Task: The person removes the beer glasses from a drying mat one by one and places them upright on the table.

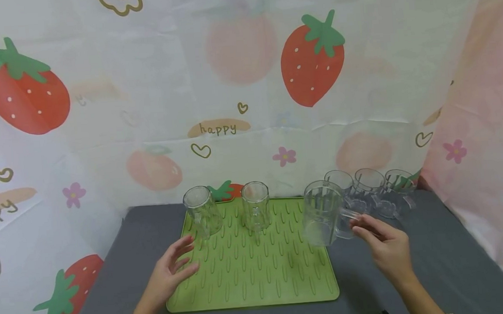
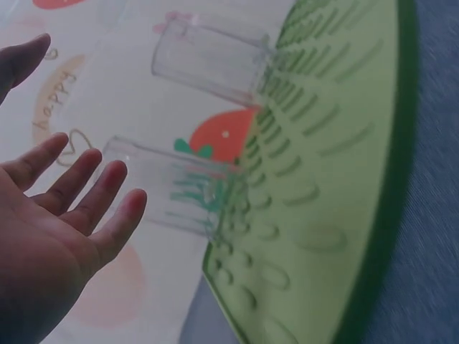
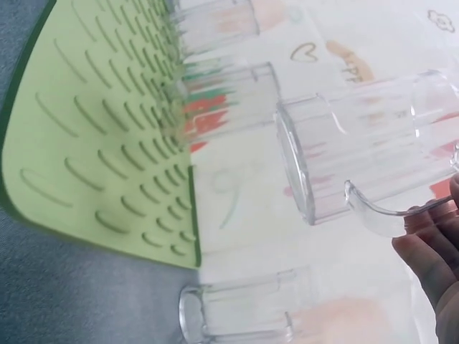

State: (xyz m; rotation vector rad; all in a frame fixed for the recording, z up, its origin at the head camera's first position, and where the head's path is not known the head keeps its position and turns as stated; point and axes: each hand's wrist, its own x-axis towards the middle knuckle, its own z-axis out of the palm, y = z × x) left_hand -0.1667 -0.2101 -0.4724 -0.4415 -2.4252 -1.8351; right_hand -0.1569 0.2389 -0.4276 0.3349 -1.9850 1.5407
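A clear glass mug [image 1: 323, 215] is in my right hand [image 1: 385, 250], whose fingers and thumb grip its handle. It is held upright above the right edge of the green ridged mat [image 1: 251, 278]; the right wrist view shows its base raised off the mat. Two more clear mugs, one at the left [image 1: 203, 211] and one near the middle [image 1: 256, 207], stand upright along the mat's back edge with handles toward me. My left hand [image 1: 169, 272] hovers over the mat's left side, fingers spread and loosely bent, holding nothing, in front of the left mug.
Several clear mugs, such as the rightmost one [image 1: 398, 193], stand in a row on the grey tablecloth [image 1: 442, 260] right of the mat, partly hidden behind the held mug. A strawberry-print curtain [image 1: 238, 90] hangs close behind the table's back edge.
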